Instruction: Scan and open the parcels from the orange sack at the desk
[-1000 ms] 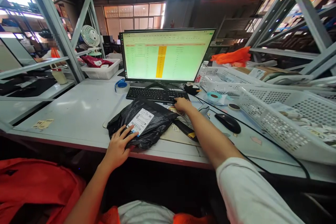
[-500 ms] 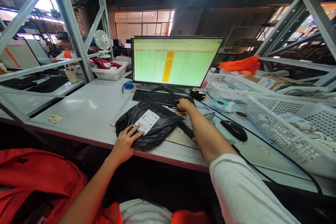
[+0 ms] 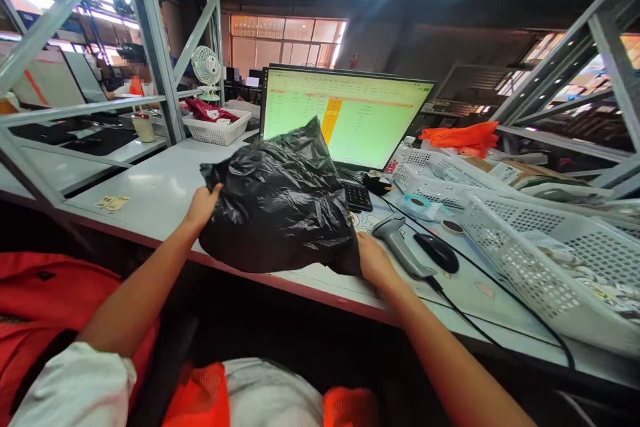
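Observation:
A crinkled black plastic mailer bag (image 3: pixel 280 203) is held up above the front of the desk, its unlabelled face towards me. My left hand (image 3: pixel 204 205) grips its left edge, the thumb lying over the plastic. At the lower right corner my right hand (image 3: pixel 373 257) is closed on the bag, its fingertips partly hidden. Just right of that hand lies a grey barcode scanner (image 3: pixel 403 247) with its cable. Behind the bag stands the monitor (image 3: pixel 380 120), showing a spreadsheet with an orange column. The bag covers most of the keyboard (image 3: pixel 357 197).
A black mouse (image 3: pixel 436 252), a teal tape roll (image 3: pixel 419 203) and white baskets (image 3: pixel 530 280) crowd the right side. Another white basket (image 3: pixel 220 130) sits back left beside a small fan (image 3: pixel 206 67). Metal posts (image 3: pixel 157 47) frame the desk (image 3: pixel 150 180). A person (image 3: pixel 135 77) is far left.
The bag has been lifted off the desk and turned so its label no longer shows. My right hand has left the keyboard for the bag; my left hand has moved to its left edge.

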Motion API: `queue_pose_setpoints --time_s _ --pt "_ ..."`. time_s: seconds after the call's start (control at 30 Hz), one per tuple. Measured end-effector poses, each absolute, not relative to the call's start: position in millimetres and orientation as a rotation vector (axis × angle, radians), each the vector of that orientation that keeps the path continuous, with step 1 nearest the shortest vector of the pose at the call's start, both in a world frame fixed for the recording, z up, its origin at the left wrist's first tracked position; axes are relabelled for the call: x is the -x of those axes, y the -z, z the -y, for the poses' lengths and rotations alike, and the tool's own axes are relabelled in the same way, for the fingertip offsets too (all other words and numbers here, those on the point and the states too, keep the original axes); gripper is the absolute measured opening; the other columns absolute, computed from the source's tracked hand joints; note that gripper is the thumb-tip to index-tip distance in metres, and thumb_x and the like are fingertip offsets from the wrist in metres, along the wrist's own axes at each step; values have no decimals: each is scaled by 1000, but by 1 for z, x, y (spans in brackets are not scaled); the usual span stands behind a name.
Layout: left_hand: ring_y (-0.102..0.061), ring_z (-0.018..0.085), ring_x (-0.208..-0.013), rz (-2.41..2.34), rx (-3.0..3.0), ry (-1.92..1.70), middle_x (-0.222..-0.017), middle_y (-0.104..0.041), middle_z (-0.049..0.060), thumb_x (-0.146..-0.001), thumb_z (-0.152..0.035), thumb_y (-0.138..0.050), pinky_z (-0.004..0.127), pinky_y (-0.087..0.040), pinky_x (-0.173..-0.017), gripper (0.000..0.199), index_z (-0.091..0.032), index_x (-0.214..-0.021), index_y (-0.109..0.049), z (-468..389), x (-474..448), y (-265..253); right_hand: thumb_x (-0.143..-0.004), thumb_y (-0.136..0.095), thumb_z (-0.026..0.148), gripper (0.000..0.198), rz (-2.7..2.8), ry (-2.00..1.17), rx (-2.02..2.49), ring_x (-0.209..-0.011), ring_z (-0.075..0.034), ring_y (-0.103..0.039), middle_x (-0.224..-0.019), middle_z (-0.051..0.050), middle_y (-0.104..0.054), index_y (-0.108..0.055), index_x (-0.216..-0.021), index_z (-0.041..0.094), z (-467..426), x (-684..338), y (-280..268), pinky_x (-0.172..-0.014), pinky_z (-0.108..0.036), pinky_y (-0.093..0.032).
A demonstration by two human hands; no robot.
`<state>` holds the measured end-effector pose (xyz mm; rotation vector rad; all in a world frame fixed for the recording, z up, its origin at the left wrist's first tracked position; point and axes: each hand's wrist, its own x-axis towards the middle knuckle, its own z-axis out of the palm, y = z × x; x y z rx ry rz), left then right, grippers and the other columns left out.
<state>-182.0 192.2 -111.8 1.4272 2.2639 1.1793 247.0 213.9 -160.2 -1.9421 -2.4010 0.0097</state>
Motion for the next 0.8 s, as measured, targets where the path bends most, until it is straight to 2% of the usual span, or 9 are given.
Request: queue_pose_setpoints --time_s 0.1,0.17,0.23,0.33,0.4,0.47,0.53,0.67,0.8 --pt "-76 31 -101 -2251 -1443 -990 -97 -79 16 -100 -34 -55 36 -58 -86 29 -12 -100 -74 -202 165 133 -105 -35 29 50 2298 46 1940 -123 -32 -62 -139 -23 -61 -54 -148 11 -214 -255 161 -103 -41 -49" --pt "-72 36 -115 -2308 -1489 -937 -118 -76 23 -98 -35 -59 43 -55 -98 41 -8 -128 -67 -197 155 141 -106 -29 29 54 2206 41 1869 -126 -32 -61 -141 -24 -59 -52 -149 8 -217 -262 152 -107 -42 -48" --pt "-65 38 -128 -2348 -1690 -917 -139 -66 25 -99 -39 -59 49 -50 -109 60 -7 -150 -51 -189 147 143 -104 -32 32 54 2117 -1 1738 -127 -32 -61 -137 -22 -62 -55 -147 8 -217 -266 136 -108 -43 -48" --pt "-51 33 -146 -2133 -2195 -793 -157 -54 18 -101 -42 -58 44 -41 -122 62 -13 -155 -47 -182 134 143 -102 -40 38 52 2109 -51 1506 -122 -30 -63 -131 -17 -67 -62 -142 14 -211 -259 108 -106 -42 -49" --pt "-53 30 -145 -1978 -2353 -619 -150 -61 14 -100 -38 -63 40 -42 -120 50 -15 -144 -60 -185 122 147 -102 -43 42 50 2189 -77 1352 -116 -28 -65 -128 -14 -69 -65 -140 18 -205 -242 93 -103 -40 -51" --pt "-66 31 -129 -1971 -2359 -494 -129 -74 13 -99 -30 -64 38 -51 -109 29 -16 -122 -73 -190 111 155 -103 -45 43 48 2293 -130 1210 -110 -27 -67 -122 -13 -70 -67 -138 19 -201 -222 87 -99 -39 -52" --pt "-74 31 -111 -2020 -2320 -477 -109 -79 12 -102 -27 -58 37 -55 -95 21 -17 -108 -75 -193 102 161 -104 -46 43 48 2412 -192 1096 -103 -27 -68 -114 -13 -71 -69 -137 18 -199 -200 91 -94 -39 -54" --pt "-74 26 -109 -2105 -2283 -763 -115 -78 9 -110 -30 -43 32 -52 -85 29 -22 -120 -69 -188 95 163 -106 -45 39 46 2641 -244 1009 -101 -26 -69 -118 -12 -69 -68 -140 19 -190 -161 108 -91 -39 -55" --pt "-76 22 -95 -1993 -2349 -1006 -106 -79 7 -109 -28 -45 28 -48 -75 24 -21 -113 -68 -176 96 162 -107 -42 38 47 2759 -144 1069 -95 -26 -70 -127 -12 -66 -63 -147 22 -197 -155 120 -87 -40 -55"
